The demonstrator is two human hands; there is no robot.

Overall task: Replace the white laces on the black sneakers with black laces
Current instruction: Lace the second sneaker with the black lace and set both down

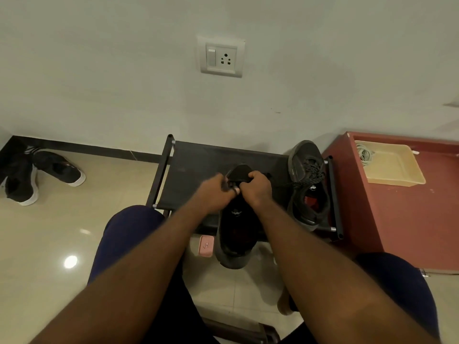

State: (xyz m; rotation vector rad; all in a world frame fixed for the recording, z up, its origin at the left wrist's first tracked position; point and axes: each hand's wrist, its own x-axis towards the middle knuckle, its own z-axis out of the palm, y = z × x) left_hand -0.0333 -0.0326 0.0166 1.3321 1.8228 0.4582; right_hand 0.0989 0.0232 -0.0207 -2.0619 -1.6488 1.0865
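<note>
A black sneaker (236, 234) lies toe-away on the front edge of a low black shoe rack (198, 157), its heel hanging over the floor. My left hand (216, 192) pinches a black lace near the sneaker's front eyelets. My right hand (257, 188) grips the sneaker's upper near the toe, fingers curled over it. The lace itself is mostly hidden between my hands. A second black sneaker (308, 182) with a black speckled lace sits on the rack's right side, toe against the wall.
Another pair of black sneakers with white soles (37, 175) lies on the tiled floor at left. A red cabinet (402, 214) holding a beige tray (390, 162) with a white cord stands at right. A small pink object (206, 245) lies under the rack. My knees flank the sneaker.
</note>
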